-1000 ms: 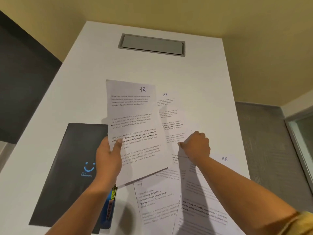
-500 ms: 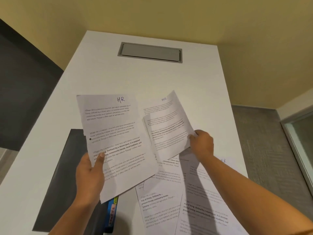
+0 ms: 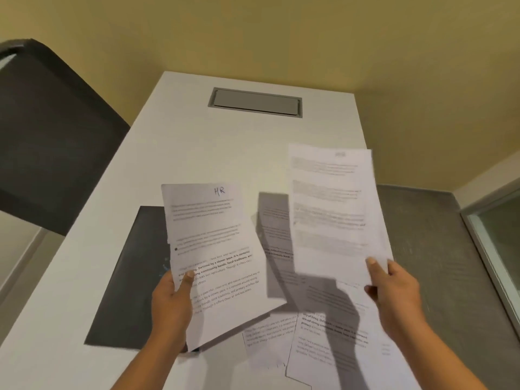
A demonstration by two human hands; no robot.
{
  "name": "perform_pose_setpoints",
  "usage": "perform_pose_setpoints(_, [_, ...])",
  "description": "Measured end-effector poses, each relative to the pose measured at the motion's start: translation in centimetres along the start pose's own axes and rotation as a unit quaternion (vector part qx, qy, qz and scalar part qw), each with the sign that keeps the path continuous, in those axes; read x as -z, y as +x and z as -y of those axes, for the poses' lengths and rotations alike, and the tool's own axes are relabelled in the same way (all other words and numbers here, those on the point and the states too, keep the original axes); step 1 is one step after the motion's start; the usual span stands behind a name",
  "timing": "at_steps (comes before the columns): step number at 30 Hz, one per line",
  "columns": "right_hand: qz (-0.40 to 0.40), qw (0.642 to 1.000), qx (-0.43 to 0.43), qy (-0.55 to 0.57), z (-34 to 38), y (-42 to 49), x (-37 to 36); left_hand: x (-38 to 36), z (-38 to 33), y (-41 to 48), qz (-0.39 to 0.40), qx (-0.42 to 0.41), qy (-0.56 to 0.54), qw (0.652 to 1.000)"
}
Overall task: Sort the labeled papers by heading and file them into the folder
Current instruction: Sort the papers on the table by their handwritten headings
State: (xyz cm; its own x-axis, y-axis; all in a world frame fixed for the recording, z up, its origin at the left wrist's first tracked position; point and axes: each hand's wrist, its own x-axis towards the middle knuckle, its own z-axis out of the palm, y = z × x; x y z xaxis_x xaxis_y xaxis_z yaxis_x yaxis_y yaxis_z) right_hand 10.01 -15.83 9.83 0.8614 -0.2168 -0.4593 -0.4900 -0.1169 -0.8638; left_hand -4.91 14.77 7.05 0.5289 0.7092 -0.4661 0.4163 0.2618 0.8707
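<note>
My left hand (image 3: 172, 301) grips a printed sheet headed "HR" (image 3: 216, 249) by its lower left edge and holds it above the table. My right hand (image 3: 394, 288) pinches a second printed sheet (image 3: 329, 209) at its bottom right corner, raised and motion-blurred, so its heading is unreadable. A dark folder (image 3: 135, 277) lies flat on the white table under the left sheet, partly hidden by it. Several more printed papers (image 3: 323, 342) lie overlapped on the table below and between my hands.
The white table (image 3: 197, 153) has a grey cable hatch (image 3: 255, 102) near its far end. A dark chair back (image 3: 47, 136) stands at the left. Grey floor and a glass panel frame (image 3: 489, 249) lie at the right, with a yellow wall behind.
My right hand has lifted its sheet higher and carried it to the right, off the pile. The left hand keeps its HR sheet, now closer to the middle. The view has tilted upward.
</note>
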Motion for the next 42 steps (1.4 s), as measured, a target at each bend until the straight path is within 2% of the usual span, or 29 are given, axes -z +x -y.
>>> perform_pose_setpoints(5, [0.109, 0.993, -0.020, -0.040, -4.8, -7.3, 0.1, -0.8, 1.9, -2.8, 0.054, 0.025, 0.001, 0.998])
perform_pose_setpoints(8, [0.141, 0.988, -0.032, -0.049, -6.4, -9.5, -0.2, -1.0, 2.5, -4.7, 0.081, 0.019, 0.018, 0.996])
perform_pose_setpoints(16, [0.253, 0.965, -0.025, -0.059, -5.6, -10.7, 1.1, -0.6, 1.1, -7.8, 0.132, 0.072, -0.027, 0.988])
perform_pose_setpoints(24, [0.294, 0.954, 0.019, -0.057, -6.2, -10.3, 1.3, -0.2, 0.1, -7.8, 0.152, 0.035, 0.014, 0.988])
perform_pose_setpoints(30, [0.317, 0.941, 0.005, -0.116, -5.9, -9.8, 1.2, 0.1, 0.3, -7.4, 0.121, -0.003, 0.036, 0.992])
perform_pose_setpoints(31, [0.310, 0.943, 0.001, -0.120, -5.7, -9.2, 1.3, 0.1, 0.3, -7.2, 0.120, -0.004, 0.036, 0.992])
perform_pose_setpoints(33, [0.246, 0.958, 0.015, -0.150, -5.9, -7.3, 1.9, 0.3, 0.3, -6.7, 0.119, -0.009, 0.041, 0.992])
perform_pose_setpoints(36, [0.065, 0.967, 0.024, -0.246, -7.7, -2.9, 4.1, 0.7, -0.2, -6.2, 0.114, -0.029, 0.051, 0.992])
perform_pose_setpoints(38, [-0.030, 0.944, -0.010, -0.329, -9.1, -0.6, 6.1, 0.9, -0.5, -6.0, 0.114, -0.036, 0.055, 0.991])
perform_pose_setpoints(42, [-0.048, 0.870, -0.097, -0.481, -10.8, 0.5, 8.7, 1.2, -0.9, -5.8, 0.104, -0.036, 0.060, 0.992])
